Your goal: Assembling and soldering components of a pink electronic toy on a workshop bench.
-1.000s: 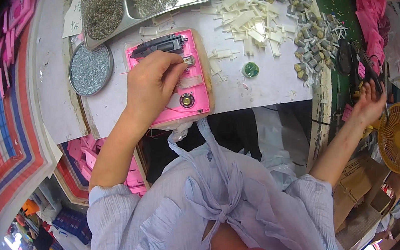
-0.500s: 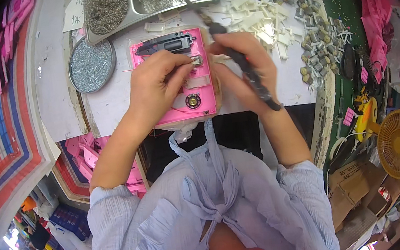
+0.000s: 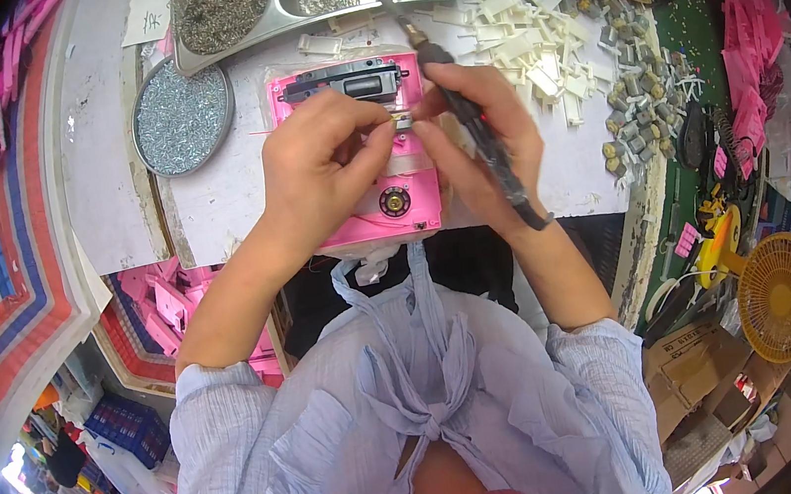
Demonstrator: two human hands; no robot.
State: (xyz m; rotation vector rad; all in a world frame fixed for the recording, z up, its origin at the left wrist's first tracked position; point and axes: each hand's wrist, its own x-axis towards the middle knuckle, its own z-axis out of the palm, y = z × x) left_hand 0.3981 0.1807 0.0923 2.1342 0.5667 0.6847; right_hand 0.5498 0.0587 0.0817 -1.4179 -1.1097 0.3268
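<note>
On the white table in front of me lies a pink plastic housing (image 3: 420, 206), with a black rectangular part (image 3: 359, 86) at its far end and a round black-and-brass part (image 3: 395, 202) near its close end. My left hand (image 3: 319, 162) pinches at a small silvery motor-like part (image 3: 402, 120) in the housing's middle. From the other side, my right hand's (image 3: 490, 130) thumb and forefinger meet that same part. A slim black electric screwdriver (image 3: 480, 131) lies across my right palm, its thin tip pointing away from me. The fingers hide some of the small part.
A round dish of small silvery pieces (image 3: 182, 115) stands at left. Behind the housing is a metal tray of screws (image 3: 305, 17). White plastic parts (image 3: 528, 40) and small cylindrical motors (image 3: 633, 76) are heaped at right. A yellow fan (image 3: 780, 296) stands farther right.
My right thumb and forefinger have closed in on the small silvery part, from beside the housing. My left hand keeps its pinch. The view has shifted slightly.
</note>
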